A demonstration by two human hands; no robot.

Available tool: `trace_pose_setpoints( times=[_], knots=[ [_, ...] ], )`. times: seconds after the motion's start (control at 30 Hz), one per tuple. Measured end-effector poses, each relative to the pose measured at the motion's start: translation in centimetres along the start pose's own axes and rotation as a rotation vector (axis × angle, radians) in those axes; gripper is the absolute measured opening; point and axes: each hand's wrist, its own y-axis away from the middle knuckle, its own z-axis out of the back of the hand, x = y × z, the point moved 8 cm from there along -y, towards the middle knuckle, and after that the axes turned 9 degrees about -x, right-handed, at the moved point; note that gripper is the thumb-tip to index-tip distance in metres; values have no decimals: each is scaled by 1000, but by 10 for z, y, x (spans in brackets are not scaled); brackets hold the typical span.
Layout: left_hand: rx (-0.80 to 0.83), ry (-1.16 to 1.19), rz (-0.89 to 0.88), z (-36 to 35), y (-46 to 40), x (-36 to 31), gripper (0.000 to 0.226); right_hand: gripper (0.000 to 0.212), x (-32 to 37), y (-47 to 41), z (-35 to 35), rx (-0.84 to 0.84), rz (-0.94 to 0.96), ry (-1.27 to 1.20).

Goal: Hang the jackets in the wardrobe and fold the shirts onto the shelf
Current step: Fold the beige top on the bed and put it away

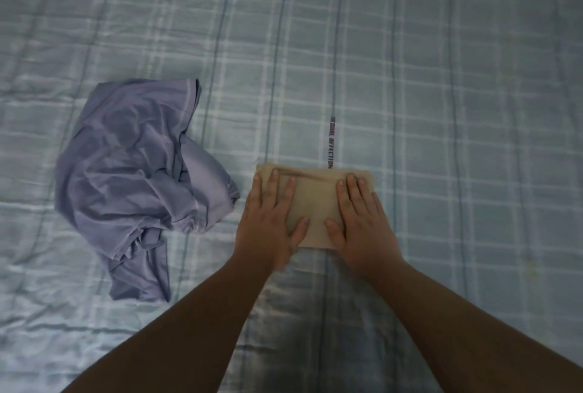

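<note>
1. Surface: bed covered by a pale blue plaid bedspread (441, 93); a dark printed strip of lettering (331, 143) runs along it, ending at the far edge of the folded garment.
2. Folded tan shirt (315, 203) lies flat on the bedspread, near centre, as a compact rectangle.
3. Left hand (271, 219) rests palm-down on the tan shirt's left part; fingers (275, 181) spread apart and flat, gripping nothing.
4. Right hand (362, 219) rests palm-down on the right part; fingers likewise spread flat, not clamped.
5. Thumbs point inward, close together but apart.
6. Crumpled lavender shirt (138, 178) lies unfolded just left of the tan shirt, not touching it.
</note>
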Motion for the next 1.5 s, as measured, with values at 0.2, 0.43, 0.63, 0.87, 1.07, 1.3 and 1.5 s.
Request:
trace_pose_setpoints(
  times=[0.2,0.43,0.63,0.87,1.07,1.3,1.5],
  knots=[
    [-76,221,31,5,-2,9,69,61,-10,-6,2,-99,-78,-240],
    [-80,246,142,9,-2,11,79,66,-7,-4,11,-165,-178,-302],
    [-224,402,256,39,13,20,65,51,-9,5,49,-354,-371,-515],
    [-89,549,850,26,37,46,79,62,-33,35,17,-136,-1039,-573],
    [59,894,897,14,16,41,75,64,-25,36,19,36,-1096,-834],
    [-22,1290,912,73,87,29,41,27,15,92,87,-9,-931,-1033],
    [-174,1383,849,221,185,12,47,22,95,138,209,39,-717,-1189]
  ],
)
